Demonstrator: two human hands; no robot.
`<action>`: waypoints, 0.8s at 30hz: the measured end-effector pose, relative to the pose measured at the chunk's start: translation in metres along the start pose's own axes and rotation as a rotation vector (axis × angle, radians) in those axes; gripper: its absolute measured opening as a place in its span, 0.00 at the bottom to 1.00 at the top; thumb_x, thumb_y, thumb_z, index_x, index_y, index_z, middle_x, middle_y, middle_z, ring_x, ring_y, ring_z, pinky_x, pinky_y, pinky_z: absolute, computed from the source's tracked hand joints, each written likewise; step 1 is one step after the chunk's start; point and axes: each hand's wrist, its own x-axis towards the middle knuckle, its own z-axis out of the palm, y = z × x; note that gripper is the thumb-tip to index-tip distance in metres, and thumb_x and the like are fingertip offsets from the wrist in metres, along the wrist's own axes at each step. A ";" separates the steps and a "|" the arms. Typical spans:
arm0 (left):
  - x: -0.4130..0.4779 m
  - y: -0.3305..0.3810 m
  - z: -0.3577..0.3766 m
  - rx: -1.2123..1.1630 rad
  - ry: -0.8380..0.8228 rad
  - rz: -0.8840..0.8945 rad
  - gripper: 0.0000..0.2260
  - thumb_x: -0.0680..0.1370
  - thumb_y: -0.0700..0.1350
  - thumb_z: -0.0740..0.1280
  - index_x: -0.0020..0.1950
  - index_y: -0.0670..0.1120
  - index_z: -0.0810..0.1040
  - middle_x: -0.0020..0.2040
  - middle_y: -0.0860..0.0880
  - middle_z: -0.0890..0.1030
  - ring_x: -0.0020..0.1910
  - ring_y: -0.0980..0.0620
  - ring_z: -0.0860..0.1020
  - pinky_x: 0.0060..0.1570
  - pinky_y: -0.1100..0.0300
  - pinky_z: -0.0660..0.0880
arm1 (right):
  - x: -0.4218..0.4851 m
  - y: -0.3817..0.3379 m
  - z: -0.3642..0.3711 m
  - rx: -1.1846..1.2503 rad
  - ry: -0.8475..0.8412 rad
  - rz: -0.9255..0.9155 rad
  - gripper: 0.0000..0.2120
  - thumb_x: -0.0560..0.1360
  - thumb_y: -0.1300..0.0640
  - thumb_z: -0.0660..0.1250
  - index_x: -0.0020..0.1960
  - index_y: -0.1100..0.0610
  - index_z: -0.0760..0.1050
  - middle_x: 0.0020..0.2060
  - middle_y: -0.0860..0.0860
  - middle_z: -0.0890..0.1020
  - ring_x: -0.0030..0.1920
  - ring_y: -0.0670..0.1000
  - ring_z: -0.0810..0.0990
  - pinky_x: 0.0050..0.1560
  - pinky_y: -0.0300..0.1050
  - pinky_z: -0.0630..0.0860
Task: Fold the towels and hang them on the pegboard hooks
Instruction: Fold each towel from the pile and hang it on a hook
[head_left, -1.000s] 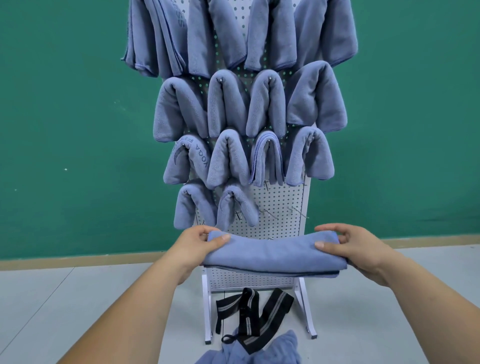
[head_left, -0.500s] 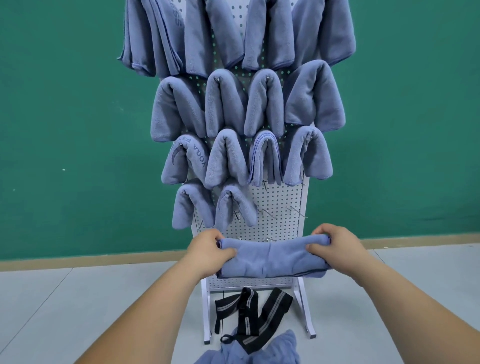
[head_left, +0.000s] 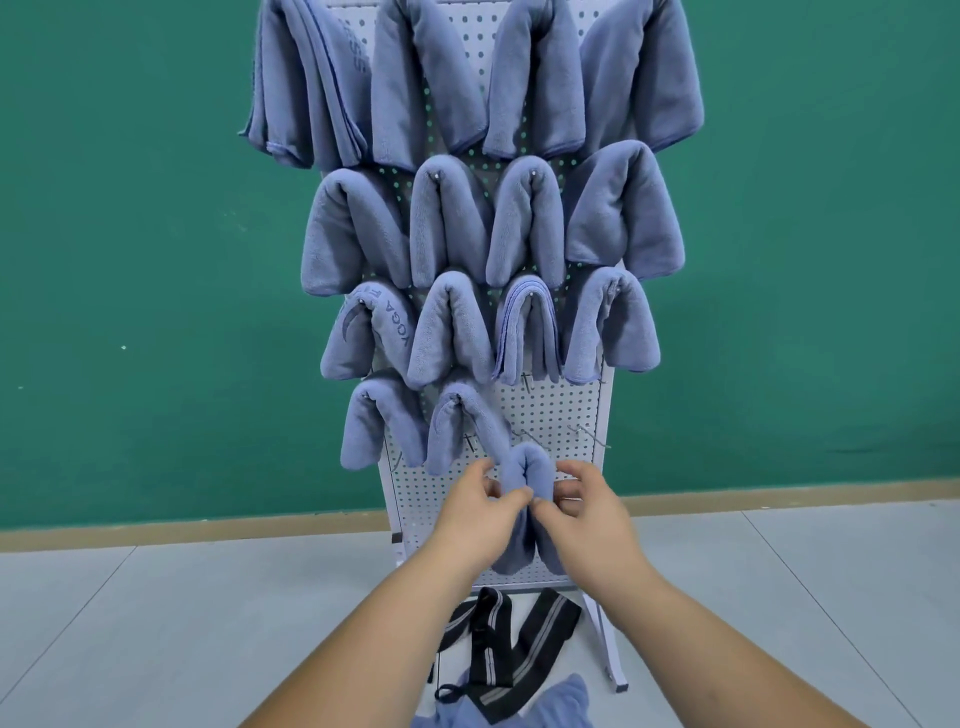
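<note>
Step, judged: person seating doubled towel (head_left: 523, 467) onto 4th-row hook of pegboard (head_left: 550, 410); hook itself hidden behind cloth. Rec: keeping fold centred, both legs hanging even, not dragging neighbouring towel (head_left: 457, 421). L hand (head_left: 480, 512) & R hand (head_left: 584, 514) both pinching towel below fold, fingers curled tight on cloth, thumbs nearly meeting. Towel sitting against lower board, centre.

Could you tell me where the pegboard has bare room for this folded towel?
Free: the pegboard at lower right, with bare hooks, bordered by the third-row towels above and the two fourth-row towels on its left. The upper three rows are packed edge to edge.
</note>
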 end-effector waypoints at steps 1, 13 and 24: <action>0.000 -0.002 0.002 0.028 -0.007 0.012 0.14 0.79 0.45 0.70 0.64 0.54 0.76 0.54 0.55 0.83 0.54 0.54 0.82 0.60 0.51 0.79 | 0.000 0.001 0.000 -0.025 0.005 -0.018 0.16 0.76 0.58 0.72 0.58 0.43 0.73 0.46 0.42 0.85 0.48 0.45 0.85 0.52 0.48 0.82; 0.019 0.007 0.019 0.277 0.352 0.508 0.17 0.81 0.43 0.66 0.68 0.57 0.78 0.58 0.57 0.79 0.56 0.57 0.77 0.56 0.60 0.74 | 0.028 -0.014 -0.001 -0.162 0.342 -0.310 0.13 0.81 0.57 0.64 0.62 0.45 0.78 0.46 0.39 0.81 0.52 0.49 0.78 0.50 0.47 0.73; 0.065 0.016 0.021 0.340 0.531 0.546 0.12 0.83 0.47 0.64 0.65 0.57 0.80 0.54 0.57 0.83 0.54 0.55 0.78 0.54 0.53 0.77 | 0.078 -0.022 0.005 -0.152 0.354 -0.294 0.14 0.84 0.54 0.61 0.65 0.40 0.76 0.49 0.40 0.83 0.49 0.47 0.81 0.48 0.49 0.78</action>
